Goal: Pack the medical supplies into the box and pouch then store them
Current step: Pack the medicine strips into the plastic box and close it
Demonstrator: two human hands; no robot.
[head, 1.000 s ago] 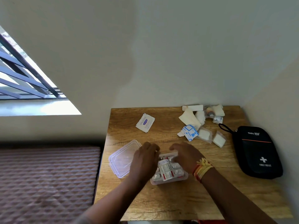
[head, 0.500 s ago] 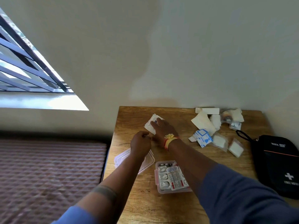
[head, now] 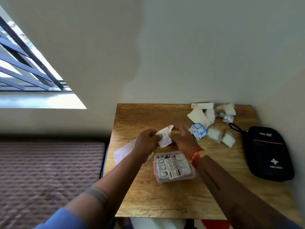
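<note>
My left hand (head: 147,140) and my right hand (head: 182,140) together hold a small white sachet (head: 165,137), lifted above the wooden table (head: 165,199). Just below them sits the clear plastic box (head: 174,178) with pink clips, filled with silver pill strips. Its clear lid (head: 123,150) lies to the left, partly hidden under my left forearm. The black first-aid pouch (head: 268,152) lies shut at the table's right edge.
Loose supplies lie at the back right: a blue-and-white packet (head: 198,130), clear gauze packets (head: 214,133), beige dressings (head: 198,115) and a small roll. A quilted bed (head: 49,171) adjoins the table's left side. Walls close in behind and on the right.
My right hand picked the white sachet off the table's far left part and brought it toward me. Now both hands hold it above the box.
</note>
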